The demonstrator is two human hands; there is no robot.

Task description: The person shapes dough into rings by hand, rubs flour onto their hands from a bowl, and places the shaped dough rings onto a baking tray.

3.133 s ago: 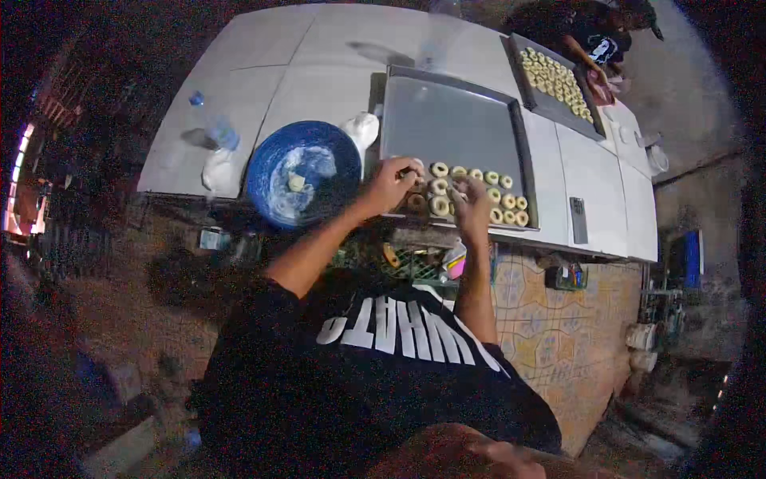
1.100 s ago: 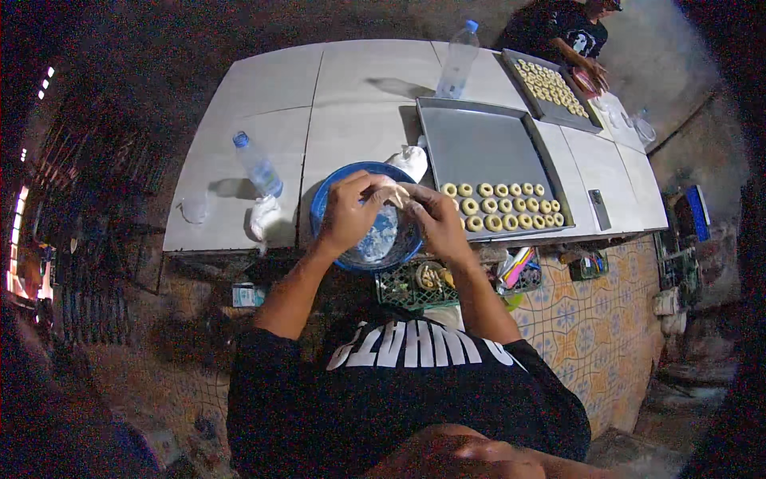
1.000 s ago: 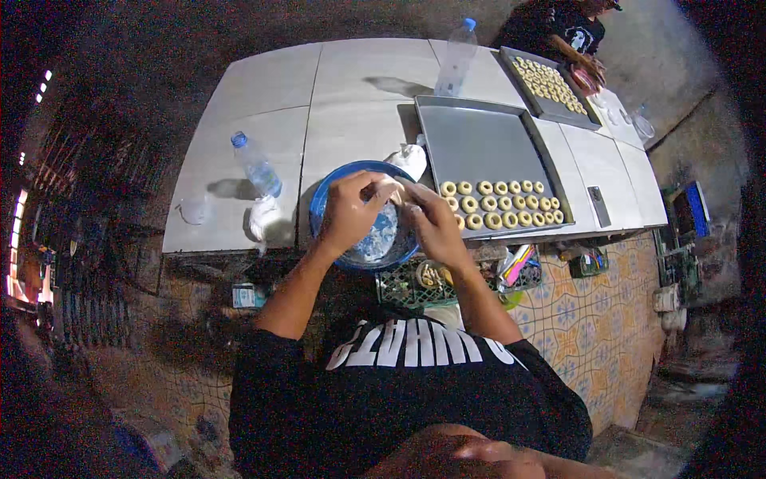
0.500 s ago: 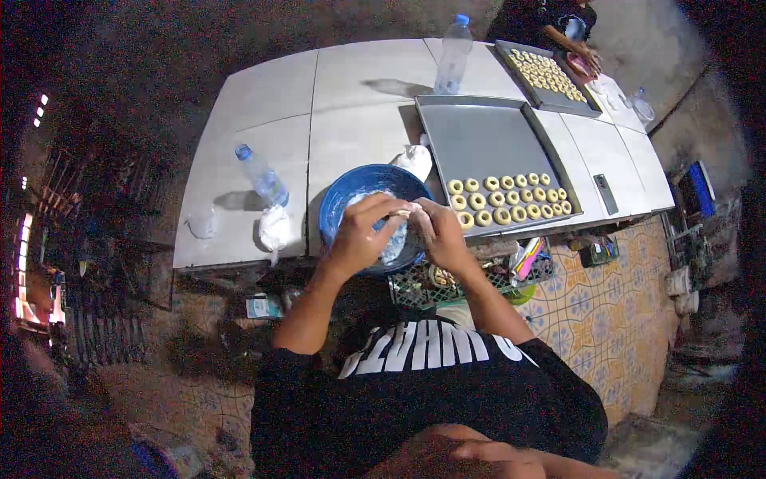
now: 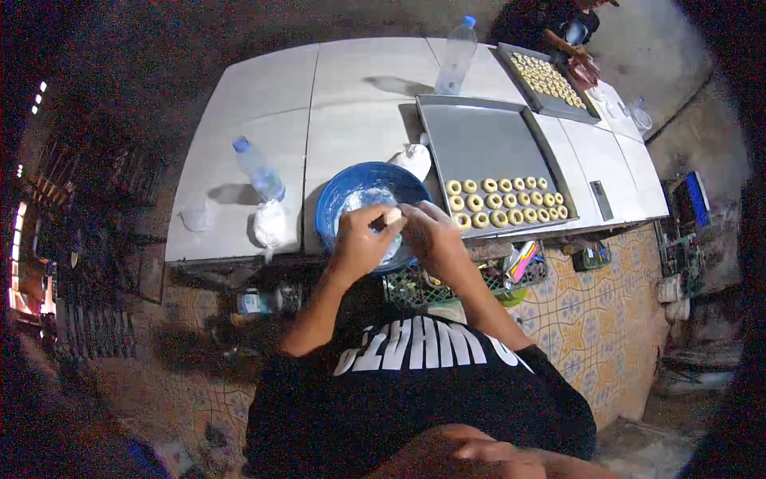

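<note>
Over a blue bowl [image 5: 325, 209], my left hand [image 5: 361, 243] pinches a small pale piece of dough [image 5: 392, 216] between thumb and fingers. From the other side, the closed fingers of my right hand [image 5: 437, 239] meet the same piece; its fingertips are partly hidden. Whitish, wet-looking stuff [image 5: 369, 196] coats the inside of the bowl. Just right of the bowl lies a large metal tray [image 5: 479, 140], its near part lined with rows of small dough rings [image 5: 499, 217].
Left of the bowl are a plastic bottle [image 5: 260, 172] and a white bag [image 5: 270, 223]. Another white bag [image 5: 412, 161] sits behind it. A taller bottle [image 5: 456, 60] stands beyond the tray. At far right a co-worker's hands [image 5: 585, 70] are beside a second tray [image 5: 550, 104]. A phone-like dark slab [image 5: 601, 200] lies near the edge.
My hands have tilted and drawn slightly apart at the fingertips, so the dough piece shows more. The co-worker's hands have shifted beside the far tray. My view has moved slightly.
</note>
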